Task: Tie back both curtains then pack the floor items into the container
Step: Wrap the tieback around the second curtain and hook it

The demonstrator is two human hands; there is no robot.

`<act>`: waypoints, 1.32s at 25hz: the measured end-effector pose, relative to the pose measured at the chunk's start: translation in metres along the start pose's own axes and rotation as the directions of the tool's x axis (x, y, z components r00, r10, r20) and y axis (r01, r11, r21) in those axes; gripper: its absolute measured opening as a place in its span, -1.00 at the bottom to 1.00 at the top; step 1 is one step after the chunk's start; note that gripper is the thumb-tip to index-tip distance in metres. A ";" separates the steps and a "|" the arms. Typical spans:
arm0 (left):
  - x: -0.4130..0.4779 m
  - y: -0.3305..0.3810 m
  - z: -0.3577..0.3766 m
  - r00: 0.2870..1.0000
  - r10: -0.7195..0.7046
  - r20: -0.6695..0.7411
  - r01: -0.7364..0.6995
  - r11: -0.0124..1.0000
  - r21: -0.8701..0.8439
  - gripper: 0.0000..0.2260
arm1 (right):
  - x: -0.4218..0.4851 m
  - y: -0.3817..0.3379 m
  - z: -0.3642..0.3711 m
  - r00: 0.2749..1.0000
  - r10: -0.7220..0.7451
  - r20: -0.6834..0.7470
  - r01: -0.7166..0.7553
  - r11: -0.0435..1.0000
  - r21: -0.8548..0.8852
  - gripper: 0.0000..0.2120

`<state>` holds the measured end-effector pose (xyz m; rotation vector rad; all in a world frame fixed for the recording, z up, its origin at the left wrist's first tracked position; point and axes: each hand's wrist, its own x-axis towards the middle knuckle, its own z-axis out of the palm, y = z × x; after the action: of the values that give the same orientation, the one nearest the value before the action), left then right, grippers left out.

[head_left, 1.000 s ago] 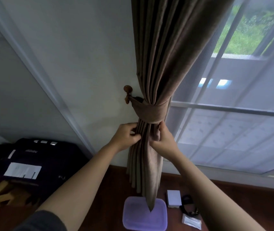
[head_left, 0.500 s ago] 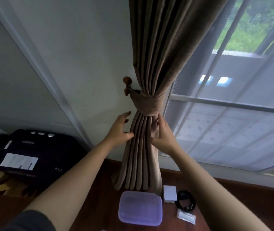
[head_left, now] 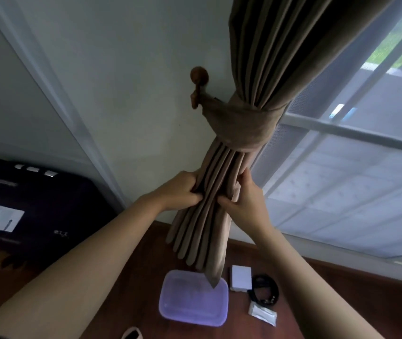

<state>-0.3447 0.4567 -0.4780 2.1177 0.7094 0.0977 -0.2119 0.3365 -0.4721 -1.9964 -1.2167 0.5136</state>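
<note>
My left grip (head_left: pixel 180 189) and right grip (head_left: pixel 241 204) clasp the curtain (head_left: pixel 207 231) just below its tieback (head_left: pixel 241 128). The fingers curl into the pleats from nine and three o'clock, each grip closed on folds of cloth and on nothing else. The tieback loops round the gathered cloth and hooks onto the knob (head_left: pixel 199 74) on the wall at its ten o'clock, which draws the curtain off the window (head_left: pixel 354 192) and accounts for its lean. I judge the two-sided hold is there to square the pleats under the band so they hang neat, and this curtain looks all but done. The second curtain is out of view, so I cannot tell its state. On the floor (head_left: pixel 133 277) at six o'clock, under the curtain's tip, lies the purple container (head_left: pixel 192 299), apparently lidded. At its three o'clock, close together, sit a white box (head_left: pixel 241 277), a coiled cable (head_left: pixel 264 289) and a packet (head_left: pixel 262 314), none packed yet. A dark case (head_left: pixel 36 204) lies at nine o'clock by the wall. Packing, I reckon, calls for the lid off first, and the small things lie near enough to go in quickly.
</note>
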 end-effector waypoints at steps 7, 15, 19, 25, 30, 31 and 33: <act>-0.032 -0.020 0.012 0.956 0.208 -0.208 -0.192 0.977 0.093 -0.78 | 0.023 -0.001 -0.007 0.982 -0.027 0.189 0.017 0.998 0.055 -0.77; -0.032 -0.010 0.006 0.879 0.180 -0.442 -0.238 0.968 -0.078 -0.68 | -0.012 0.024 -0.003 0.966 0.014 -0.258 0.058 0.961 0.270 -0.62; -0.034 -0.001 0.002 0.795 0.401 -0.456 -0.227 0.892 0.390 -0.80 | -0.022 0.020 0.006 0.939 -0.105 -0.327 0.131 0.989 0.061 -0.94; -0.057 -0.003 -0.003 0.742 0.451 -0.496 -0.136 0.826 0.547 -0.78 | -0.006 0.051 -0.034 0.863 -0.196 -0.466 0.045 0.948 -0.315 -0.88; -0.050 -0.005 0.011 0.799 0.343 -0.494 -0.130 0.901 0.415 -0.76 | -0.028 0.049 0.000 0.958 -0.123 -0.259 0.071 0.977 -0.201 -0.82; -0.046 -0.012 0.014 0.819 0.300 -0.490 -0.108 0.918 0.382 -0.74 | -0.035 0.052 0.009 0.970 -0.103 -0.221 0.061 0.980 -0.187 -0.83; -0.042 -0.023 0.021 0.861 0.204 -0.466 -0.056 0.949 0.311 -0.71 | -0.043 0.061 0.019 0.986 -0.032 -0.162 0.001 0.983 -0.183 -0.88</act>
<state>-0.3838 0.4303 -0.5005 2.4500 0.9167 0.6728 -0.2088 0.2885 -0.5324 -2.1332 -1.2129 0.2297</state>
